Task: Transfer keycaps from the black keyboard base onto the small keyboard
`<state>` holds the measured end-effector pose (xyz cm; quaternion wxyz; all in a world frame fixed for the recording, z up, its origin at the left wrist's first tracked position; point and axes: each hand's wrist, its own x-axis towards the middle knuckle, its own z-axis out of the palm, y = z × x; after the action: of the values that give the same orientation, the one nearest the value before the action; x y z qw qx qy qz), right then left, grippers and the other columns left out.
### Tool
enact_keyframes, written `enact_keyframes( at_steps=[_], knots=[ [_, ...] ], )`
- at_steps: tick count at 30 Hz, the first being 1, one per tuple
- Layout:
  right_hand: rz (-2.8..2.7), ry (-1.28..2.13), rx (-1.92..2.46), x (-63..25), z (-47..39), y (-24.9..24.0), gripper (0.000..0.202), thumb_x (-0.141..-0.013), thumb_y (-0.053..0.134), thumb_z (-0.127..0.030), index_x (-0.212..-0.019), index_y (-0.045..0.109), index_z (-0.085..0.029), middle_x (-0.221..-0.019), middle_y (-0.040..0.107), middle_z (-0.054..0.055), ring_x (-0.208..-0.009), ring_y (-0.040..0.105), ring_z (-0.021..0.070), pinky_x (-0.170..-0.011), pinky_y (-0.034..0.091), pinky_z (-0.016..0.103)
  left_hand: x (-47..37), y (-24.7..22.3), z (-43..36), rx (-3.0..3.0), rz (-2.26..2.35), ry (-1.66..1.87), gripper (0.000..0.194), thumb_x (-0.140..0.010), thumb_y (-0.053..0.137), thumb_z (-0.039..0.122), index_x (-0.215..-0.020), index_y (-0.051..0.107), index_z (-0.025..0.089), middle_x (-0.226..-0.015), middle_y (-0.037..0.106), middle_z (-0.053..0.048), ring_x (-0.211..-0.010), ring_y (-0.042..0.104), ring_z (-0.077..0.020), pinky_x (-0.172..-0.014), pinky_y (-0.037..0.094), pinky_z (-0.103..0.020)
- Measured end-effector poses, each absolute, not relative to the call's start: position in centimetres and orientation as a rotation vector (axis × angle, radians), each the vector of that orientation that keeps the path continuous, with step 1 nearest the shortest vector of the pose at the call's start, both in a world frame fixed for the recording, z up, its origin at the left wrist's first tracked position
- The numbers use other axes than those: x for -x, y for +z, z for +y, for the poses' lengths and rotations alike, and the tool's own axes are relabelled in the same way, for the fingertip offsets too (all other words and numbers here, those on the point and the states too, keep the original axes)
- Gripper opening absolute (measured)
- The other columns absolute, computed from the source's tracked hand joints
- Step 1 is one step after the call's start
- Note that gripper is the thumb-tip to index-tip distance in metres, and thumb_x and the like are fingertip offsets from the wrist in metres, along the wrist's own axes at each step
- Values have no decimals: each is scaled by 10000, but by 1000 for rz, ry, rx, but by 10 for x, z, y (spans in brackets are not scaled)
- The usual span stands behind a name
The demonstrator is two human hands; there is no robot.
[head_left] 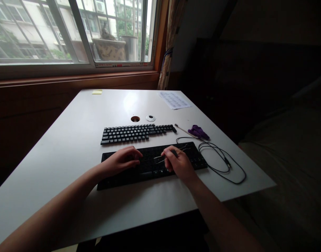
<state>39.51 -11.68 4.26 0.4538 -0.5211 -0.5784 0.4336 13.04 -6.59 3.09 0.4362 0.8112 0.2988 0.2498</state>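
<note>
Forearms: bare, reaching in from the lower left and lower right across the near edge of the white table [55, 129].
Left hand [126, 159]: over the left part of the black keyboard [149, 174], fingers bent and close together; whether they grip anything cannot be told.
Right hand [173, 159]: fingers closed around a wire tool [159, 160], its metal prongs pointing left over the keyboard and more wire showing to the right.
Keyboard: on the near part of the table, under both hands, slightly slanted, its right end farther from the camera.
Black keycaps [126, 134]: set out in rows just beyond the keyboard, apart from it.
Cable [236, 182]: black, looped on the table to the right of the keyboard.
Stick [185, 131]: thin, dark at one end, between the keycaps and a crumpled purple cloth [199, 132].
Table hole [135, 119]: round, beyond the keycaps, with a white ring-shaped cover [150, 118] just beside it.
Far edge: yellow note [97, 92] at left, printed papers [174, 100] at right.
Window [71, 35]: behind the table, barred, a planter [109, 49] outside.
</note>
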Motion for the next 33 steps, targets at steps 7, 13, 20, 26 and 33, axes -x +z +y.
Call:
enact_keyframes(
  at_steps=[7,13,20,26,33],
  knots=[
    [-1055,1585,986,-349,-106,47,196,-866,597,-384,-886,622,-190,-634,641,-19,-448,499,64,-415,340,162,-134,33,-72,-1897,649,809,310,-870,663,278,-1165,598,211,-1157,546,-98,-1018,609,-194,-818,560,-304],
    [-919,1716,929,-339,-101,40,290,-811,671,-386,-1032,625,-204,-717,621,-24,-478,463,55,-428,329,168,-132,33,-69,-1926,736,969,171,-885,644,266,-1027,660,172,-956,646,-72,-875,642,-172,-766,550,-282],
    [-1371,673,1191,-365,-95,35,203,-830,672,-358,-997,653,-244,-999,591,36,-930,584,187,-841,500,346,-131,33,-67,-2140,910,1071,165,-881,641,245,-1019,703,177,-941,675,-67,-817,650,-155,-725,518,-245],
    [-1910,356,1006,-348,-102,42,127,-875,637,-265,-1000,644,-245,-1008,625,51,-1009,592,206,-926,489,371,-133,24,-65,-2314,901,1081,142,-856,667,252,-957,699,158,-870,675,-61,-742,640,-143,-665,511,-232],
    [-2057,145,1040,-337,-100,34,94,-927,521,-191,-928,611,-220,-918,660,60,-903,608,200,-858,490,344,-135,25,-65,-2346,935,1027,159,-873,637,290,-910,699,149,-815,655,-53,-708,616,-141,-661,498,-242]
  ],
)
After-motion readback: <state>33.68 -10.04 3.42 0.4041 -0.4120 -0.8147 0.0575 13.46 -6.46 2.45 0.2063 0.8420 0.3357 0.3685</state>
